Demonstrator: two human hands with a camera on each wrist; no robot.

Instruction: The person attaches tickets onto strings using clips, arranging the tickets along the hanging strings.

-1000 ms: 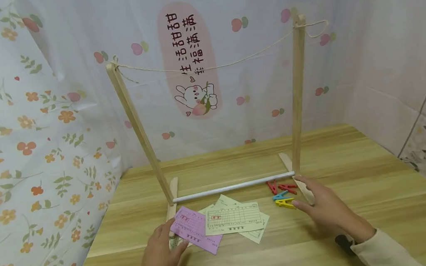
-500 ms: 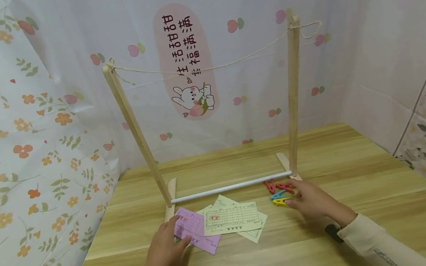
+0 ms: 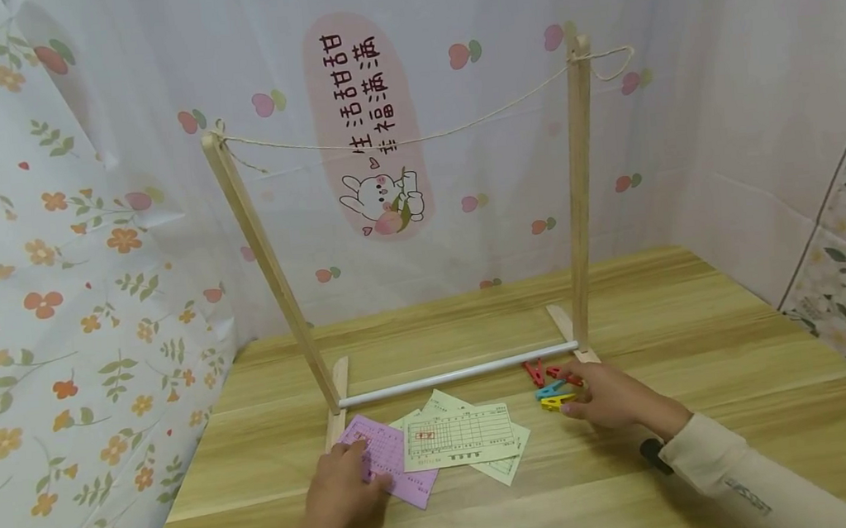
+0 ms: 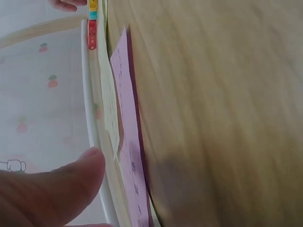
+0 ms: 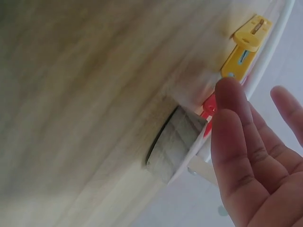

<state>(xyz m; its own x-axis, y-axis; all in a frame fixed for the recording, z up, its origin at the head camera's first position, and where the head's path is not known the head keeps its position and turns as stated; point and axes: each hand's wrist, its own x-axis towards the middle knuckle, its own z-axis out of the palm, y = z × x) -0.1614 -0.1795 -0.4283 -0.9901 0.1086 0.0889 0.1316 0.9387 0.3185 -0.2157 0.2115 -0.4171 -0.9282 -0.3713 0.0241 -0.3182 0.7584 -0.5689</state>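
My left hand [image 3: 339, 488] is over the left part of a purple paper slip [image 3: 406, 485], covering some of it. In the left wrist view its thumb [image 4: 78, 177] stands apart from the purple slip [image 4: 128, 118]. Several pale green printed slips [image 3: 474, 434] overlap to the right. My right hand [image 3: 616, 398] reaches over a small group of plastic clips, its fingers loosely extended and thumb apart. The group has a yellow clip [image 3: 556, 403], a blue clip [image 3: 550, 389] and red clips [image 3: 534, 374]. In the right wrist view the fingertips are right at the yellow clip [image 5: 241, 59].
A wooden frame stands behind the slips, with a left post [image 3: 266, 264], a right post [image 3: 579, 202] and a white rod [image 3: 461, 374] low between them. A thin string [image 3: 413, 141] sags between the post tops. Printed cloth [image 3: 502, 125] hangs behind the wooden table [image 3: 698, 342].
My left hand has moved further right over the purple slip, its fingers bending down toward it. My right hand has shifted left and now overlaps the clips.
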